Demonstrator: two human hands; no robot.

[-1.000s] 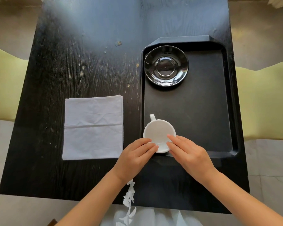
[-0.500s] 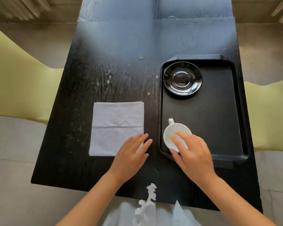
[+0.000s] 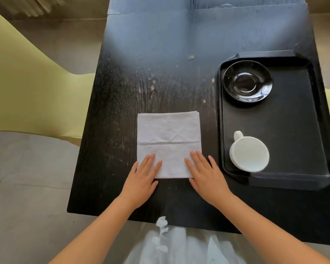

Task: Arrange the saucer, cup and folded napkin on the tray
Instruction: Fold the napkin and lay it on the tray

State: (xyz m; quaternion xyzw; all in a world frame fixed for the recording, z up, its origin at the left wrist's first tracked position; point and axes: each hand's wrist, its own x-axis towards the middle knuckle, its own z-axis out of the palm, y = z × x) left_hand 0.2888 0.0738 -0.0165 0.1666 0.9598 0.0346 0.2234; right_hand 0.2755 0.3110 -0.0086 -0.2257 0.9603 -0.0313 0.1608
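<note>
Both hands spread flat, left hand (image 3: 143, 180) and right hand (image 3: 206, 177), hiding napkin (image 3: 169, 138) near corners (cup (image 3: 249, 153) contents unclear)

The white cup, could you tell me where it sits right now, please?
In the head view, the white cup stands in the near left corner of the black tray, nearer the person than the black saucer.

Both hands flat, fingers spread: left hand (image 3: 144, 178) and right hand (image 3: 206, 175) on near corners of folded napkin (image 3: 169, 141), lying on worktop (image 3: 122, 92). Black saucer (image 3: 247, 80) and white cup (image 3: 249, 153) apart on tray (image 3: 297, 130).
</note>
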